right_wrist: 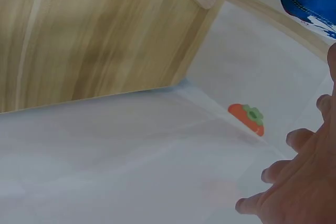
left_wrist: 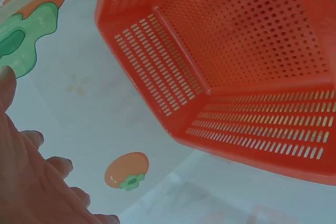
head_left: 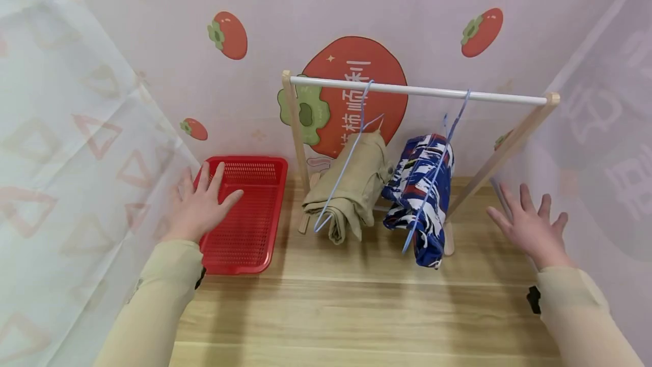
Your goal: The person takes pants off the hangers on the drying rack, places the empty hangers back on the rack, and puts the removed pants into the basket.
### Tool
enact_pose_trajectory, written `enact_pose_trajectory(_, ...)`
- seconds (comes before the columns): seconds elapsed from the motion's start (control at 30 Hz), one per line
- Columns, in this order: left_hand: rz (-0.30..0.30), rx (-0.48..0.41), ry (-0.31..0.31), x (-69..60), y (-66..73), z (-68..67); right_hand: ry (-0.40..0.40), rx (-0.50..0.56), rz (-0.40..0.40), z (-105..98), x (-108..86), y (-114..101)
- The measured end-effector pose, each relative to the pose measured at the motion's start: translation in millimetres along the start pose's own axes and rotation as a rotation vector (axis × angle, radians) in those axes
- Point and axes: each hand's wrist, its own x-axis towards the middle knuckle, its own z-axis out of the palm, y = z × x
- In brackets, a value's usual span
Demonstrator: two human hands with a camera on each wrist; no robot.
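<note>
The left hand (head_left: 200,208), fingers spread and holding nothing, hovers over the left side of a red perforated basket (head_left: 239,225). In the left wrist view the same hand (left_wrist: 34,177) shows beside the basket (left_wrist: 252,24). To the right of the rack, the right hand (head_left: 535,228) is also spread and holds nothing; the right wrist view shows its fingers (right_wrist: 299,140). Folded khaki cloth (head_left: 356,180) and blue, white and red patterned cloth (head_left: 423,186) hang on blue hangers from the rack's white rod (head_left: 417,90).
Wooden rack legs (head_left: 297,129) stand on the wood-grain table (head_left: 326,310). Behind is a pale backdrop printed with persimmons (head_left: 231,35), and white sheets (head_left: 61,146) flank both sides. The basket stands left of the rack.
</note>
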Motion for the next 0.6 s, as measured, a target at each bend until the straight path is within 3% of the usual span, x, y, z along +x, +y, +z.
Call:
enact_pose_trajectory(0.33,0.065,-0.068,-0.02,13.8,21.9,-5.6,0.01,-0.022,-0.029,-9.3,-0.2,-8.8)
enact_pose_trajectory(0.6,0.109,-0.133,-0.025,32.8,41.9,-7.7,0.01,-0.039,-0.035,-20.6,-2.8,-19.6)
